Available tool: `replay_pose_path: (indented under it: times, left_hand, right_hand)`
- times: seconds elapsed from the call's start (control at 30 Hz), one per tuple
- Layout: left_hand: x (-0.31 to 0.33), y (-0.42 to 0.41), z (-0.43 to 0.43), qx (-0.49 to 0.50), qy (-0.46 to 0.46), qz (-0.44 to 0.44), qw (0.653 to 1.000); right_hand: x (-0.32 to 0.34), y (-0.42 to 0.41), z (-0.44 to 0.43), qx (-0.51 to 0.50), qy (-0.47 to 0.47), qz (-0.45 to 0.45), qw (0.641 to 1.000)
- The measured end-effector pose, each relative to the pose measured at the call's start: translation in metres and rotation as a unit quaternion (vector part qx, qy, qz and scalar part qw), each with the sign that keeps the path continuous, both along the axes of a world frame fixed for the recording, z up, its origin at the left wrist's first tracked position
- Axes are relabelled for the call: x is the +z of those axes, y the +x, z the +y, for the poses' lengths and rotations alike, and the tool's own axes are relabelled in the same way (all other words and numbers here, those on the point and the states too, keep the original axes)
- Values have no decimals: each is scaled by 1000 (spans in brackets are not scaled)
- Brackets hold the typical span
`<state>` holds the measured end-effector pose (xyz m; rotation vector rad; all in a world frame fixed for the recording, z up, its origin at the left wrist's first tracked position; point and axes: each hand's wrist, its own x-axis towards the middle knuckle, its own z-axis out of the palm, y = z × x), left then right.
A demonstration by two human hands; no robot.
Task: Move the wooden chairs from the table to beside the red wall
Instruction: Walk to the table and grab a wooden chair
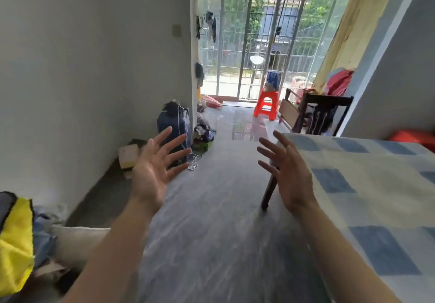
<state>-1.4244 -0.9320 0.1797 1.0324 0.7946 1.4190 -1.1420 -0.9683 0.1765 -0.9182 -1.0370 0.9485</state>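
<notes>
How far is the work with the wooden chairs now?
Nothing looks done. Both hands are open and empty: left hand, right hand. One dark wooden chair stands beyond the checked table. No red wall is in view, so the carrying remains.

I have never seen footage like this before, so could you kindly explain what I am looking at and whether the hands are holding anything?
This is one picture from a wide-angle camera worn on a person's head, looking forward and down. The left hand and right hand are bare, spread open in the air, holding nothing. At the right is a table under a blue checked cloth, with one dark leg showing. Beyond it stands a dark wooden chair, near an orange plastic stool by the barred glass doors. A dark blue suitcase stands against the white wall.
</notes>
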Motion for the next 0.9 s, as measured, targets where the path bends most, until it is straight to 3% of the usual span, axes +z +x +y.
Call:
replay_pose_path:
  times: [0.3,0.57,0.9]
  left_hand:
    - [44,100,320,-113,21,15,993]
    - [23,220,572,-155,27,47,986]
    - [34,358,862,-197,27,36,979]
  right_hand:
    - [37,73,258,-131,28,18,991]
    - [2,171,496,-171,35,20,984]
    - [21,297,768,-209,42,0,977]
